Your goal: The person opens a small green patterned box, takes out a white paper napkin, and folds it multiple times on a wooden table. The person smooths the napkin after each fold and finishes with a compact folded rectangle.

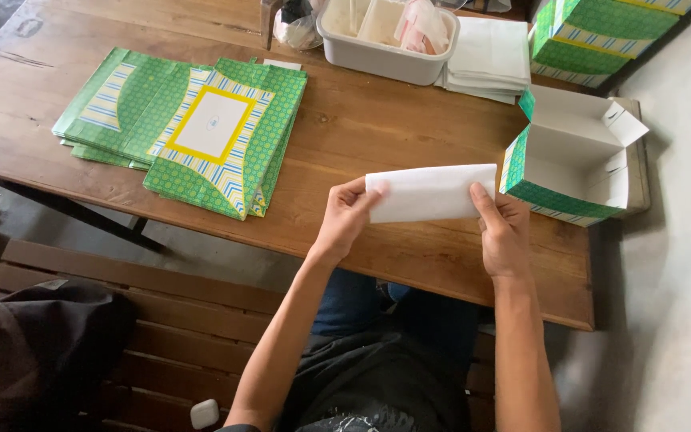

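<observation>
A folded white sheet of paper (pixel 429 192) is held flat above the near edge of the wooden table (pixel 361 120). My left hand (pixel 344 216) pinches its left end and my right hand (pixel 504 232) pinches its right end. Just right of the sheet stands an open green patterned box (pixel 569 160) with a white inside, its flaps up. To the left, a pile of flat green patterned box blanks (pixel 193 132) lies on the table.
A white plastic tub (pixel 385 36) with packets stands at the back, beside a stack of white paper (pixel 489 56). Assembled green boxes (pixel 601 36) are stacked at the back right. I sit on a slatted bench (pixel 161 336) with a dark bag (pixel 33 352) on it.
</observation>
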